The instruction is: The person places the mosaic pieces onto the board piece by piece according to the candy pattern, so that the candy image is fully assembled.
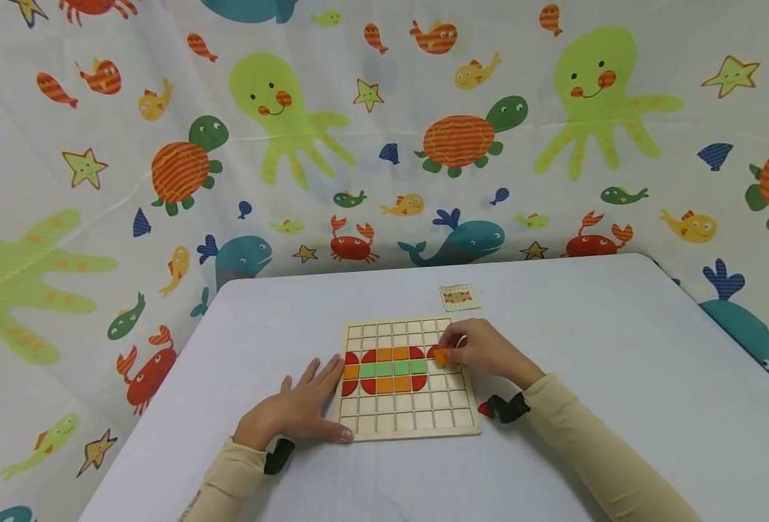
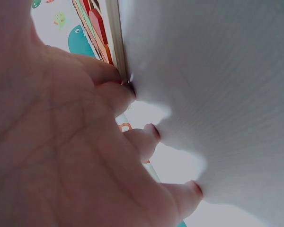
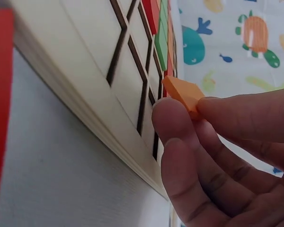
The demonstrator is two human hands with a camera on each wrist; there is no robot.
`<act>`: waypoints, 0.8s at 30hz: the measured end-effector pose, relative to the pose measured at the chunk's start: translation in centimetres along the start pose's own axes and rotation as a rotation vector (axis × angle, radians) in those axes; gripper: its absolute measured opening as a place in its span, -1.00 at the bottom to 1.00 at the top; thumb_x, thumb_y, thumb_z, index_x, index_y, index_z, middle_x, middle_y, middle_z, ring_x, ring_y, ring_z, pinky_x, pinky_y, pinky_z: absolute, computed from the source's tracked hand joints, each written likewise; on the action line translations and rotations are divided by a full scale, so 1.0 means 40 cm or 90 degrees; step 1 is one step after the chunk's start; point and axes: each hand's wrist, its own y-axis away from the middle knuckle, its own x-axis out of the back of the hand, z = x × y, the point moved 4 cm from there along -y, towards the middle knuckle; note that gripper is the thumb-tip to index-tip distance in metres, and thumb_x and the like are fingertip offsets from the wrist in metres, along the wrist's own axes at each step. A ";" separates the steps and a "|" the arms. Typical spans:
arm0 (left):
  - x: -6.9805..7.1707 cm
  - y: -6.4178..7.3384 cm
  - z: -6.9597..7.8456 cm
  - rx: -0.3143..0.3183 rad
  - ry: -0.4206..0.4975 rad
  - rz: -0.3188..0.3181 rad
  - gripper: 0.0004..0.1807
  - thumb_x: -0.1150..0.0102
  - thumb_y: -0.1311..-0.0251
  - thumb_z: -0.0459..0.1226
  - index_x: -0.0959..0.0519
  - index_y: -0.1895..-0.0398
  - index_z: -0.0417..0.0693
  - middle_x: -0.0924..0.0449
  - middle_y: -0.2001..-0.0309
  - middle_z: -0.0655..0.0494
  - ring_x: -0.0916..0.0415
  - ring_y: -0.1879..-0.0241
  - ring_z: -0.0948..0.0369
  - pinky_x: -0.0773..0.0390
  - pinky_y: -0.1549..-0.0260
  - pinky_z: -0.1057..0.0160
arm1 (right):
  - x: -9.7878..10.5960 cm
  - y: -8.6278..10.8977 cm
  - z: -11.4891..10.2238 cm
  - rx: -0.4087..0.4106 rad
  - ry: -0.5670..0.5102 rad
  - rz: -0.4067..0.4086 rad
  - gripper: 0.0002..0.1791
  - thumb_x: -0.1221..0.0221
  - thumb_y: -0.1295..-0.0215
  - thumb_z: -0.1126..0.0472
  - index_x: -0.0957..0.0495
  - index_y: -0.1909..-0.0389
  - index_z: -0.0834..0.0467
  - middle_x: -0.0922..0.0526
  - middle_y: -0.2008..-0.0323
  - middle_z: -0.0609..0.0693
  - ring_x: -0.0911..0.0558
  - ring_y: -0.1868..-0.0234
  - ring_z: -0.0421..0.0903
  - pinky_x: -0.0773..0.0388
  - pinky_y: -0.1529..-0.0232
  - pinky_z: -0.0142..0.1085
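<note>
A wooden grid board (image 1: 407, 422) lies flat on the table, with red, orange and green tiles (image 1: 394, 367) set in its middle rows. Between thumb and fingertips my right hand (image 1: 485, 351) pinches an orange square tile (image 3: 183, 92), held tilted just above the board's right side beside a red rounded tile (image 1: 432, 351). My left hand (image 1: 299, 409) lies spread at the board's left edge, its fingertips on the table and its thumb by the lower left corner. The left wrist view shows the palm (image 2: 61, 142) and the board's edge (image 2: 114, 38).
Behind the board lies a small pattern card (image 1: 459, 297) with a coloured grid picture. The white table (image 1: 587, 326) reaches back to a curtain (image 1: 384, 130) printed with sea animals. Dark straps are on both wrists; a red piece (image 3: 0, 104) shows at the right wrist view's edge.
</note>
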 end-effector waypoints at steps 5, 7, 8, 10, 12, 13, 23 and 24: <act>0.003 0.002 0.003 0.002 0.001 0.000 0.41 -0.62 0.02 0.22 0.01 -0.76 -0.08 0.13 -0.75 -0.06 0.29 -0.68 -0.25 0.26 -0.43 -0.59 | -0.012 -0.001 -0.008 0.010 0.023 -0.002 -0.94 -0.37 -0.33 0.42 -0.73 0.24 0.22 -0.68 0.35 -0.10 -0.59 0.27 -0.08 -0.63 0.17 -0.24; 0.004 0.002 0.005 0.000 0.001 0.000 0.41 -0.62 0.02 0.22 0.01 -0.76 -0.09 0.13 -0.75 -0.06 0.29 -0.68 -0.25 0.25 -0.43 -0.59 | -0.018 -0.003 -0.008 0.005 0.030 -0.003 -0.93 -0.38 -0.33 0.41 -0.73 0.24 0.20 -0.68 0.34 -0.11 -0.58 0.26 -0.09 -0.62 0.17 -0.24; 0.005 0.002 0.005 -0.001 0.001 0.000 0.41 -0.62 0.02 0.22 0.01 -0.76 -0.09 0.13 -0.75 -0.07 0.29 -0.68 -0.25 0.25 -0.43 -0.59 | -0.022 -0.004 -0.007 0.000 0.032 -0.004 -0.93 -0.39 -0.33 0.40 -0.73 0.25 0.19 -0.68 0.35 -0.12 -0.57 0.26 -0.09 -0.61 0.17 -0.24; 0.005 0.003 0.005 -0.002 0.003 -0.001 0.41 -0.62 0.02 0.22 0.01 -0.76 -0.09 0.13 -0.75 -0.07 0.29 -0.68 -0.25 0.25 -0.43 -0.59 | -0.028 -0.006 -0.007 -0.009 0.035 -0.009 -0.93 -0.40 -0.34 0.39 -0.73 0.25 0.17 -0.67 0.34 -0.12 -0.56 0.25 -0.08 -0.60 0.15 -0.24; 0.005 0.003 0.004 -0.001 0.006 -0.002 0.41 -0.63 0.02 0.21 0.02 -0.76 -0.09 0.14 -0.75 -0.07 0.30 -0.68 -0.25 0.26 -0.43 -0.59 | -0.033 -0.007 -0.008 -0.013 0.034 -0.012 -0.93 -0.40 -0.35 0.37 -0.73 0.25 0.16 -0.67 0.34 -0.12 -0.56 0.24 -0.08 -0.60 0.14 -0.24; 0.004 0.003 0.004 -0.001 0.006 -0.002 0.41 -0.63 0.02 0.21 0.02 -0.76 -0.09 0.14 -0.75 -0.07 0.30 -0.68 -0.25 0.27 -0.43 -0.59 | -0.035 -0.007 -0.009 -0.012 0.034 -0.014 -0.94 -0.40 -0.35 0.37 -0.72 0.26 0.16 -0.67 0.34 -0.11 -0.56 0.24 -0.08 -0.61 0.14 -0.24; 0.004 0.001 0.002 -0.001 -0.001 -0.004 0.41 -0.62 0.01 0.22 0.02 -0.76 -0.10 0.13 -0.75 -0.07 0.29 -0.68 -0.25 0.25 -0.43 -0.59 | -0.041 -0.006 -0.014 0.008 0.038 -0.018 -0.94 -0.39 -0.34 0.41 -0.71 0.27 0.20 -0.65 0.36 -0.11 -0.54 0.27 -0.09 -0.58 0.18 -0.25; 0.004 0.001 0.002 -0.002 -0.001 -0.004 0.41 -0.62 0.01 0.22 0.02 -0.76 -0.10 0.13 -0.75 -0.07 0.29 -0.68 -0.25 0.25 -0.43 -0.59 | -0.041 -0.006 -0.013 0.009 0.040 -0.017 -0.93 -0.38 -0.33 0.41 -0.71 0.27 0.20 -0.65 0.36 -0.11 -0.54 0.27 -0.09 -0.57 0.19 -0.25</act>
